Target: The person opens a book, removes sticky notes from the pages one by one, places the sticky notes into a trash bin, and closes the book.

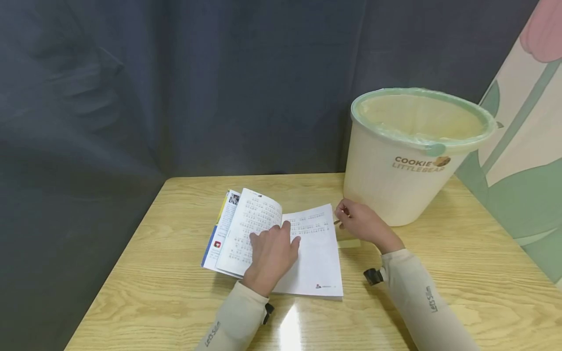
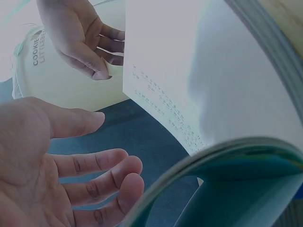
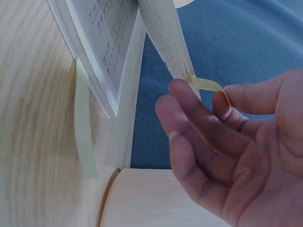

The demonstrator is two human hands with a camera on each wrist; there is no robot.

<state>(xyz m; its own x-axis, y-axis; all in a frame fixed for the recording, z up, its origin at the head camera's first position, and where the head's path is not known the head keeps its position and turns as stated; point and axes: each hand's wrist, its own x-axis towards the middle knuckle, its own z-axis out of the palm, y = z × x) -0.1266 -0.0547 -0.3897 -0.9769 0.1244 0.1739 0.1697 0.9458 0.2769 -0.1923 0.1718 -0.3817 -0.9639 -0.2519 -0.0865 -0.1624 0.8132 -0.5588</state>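
An open book with printed pages lies on the wooden table, its left pages raised. Across its middle rests my left hand, fingers spread and touching the left page. In the left wrist view that hand's fingers appear loosely extended beside the curved pages. At the book's right edge is my right hand. Its thumb and index finger pinch the end of a pale yellow paper strip, which sticks out from a page edge. A second yellow strip hangs out from lower pages of the book.
A large cream bin with a liner over its rim stands on the table, right behind my right hand. Dark curtain cloth closes off the back and left. A flower-patterned surface is at the right.
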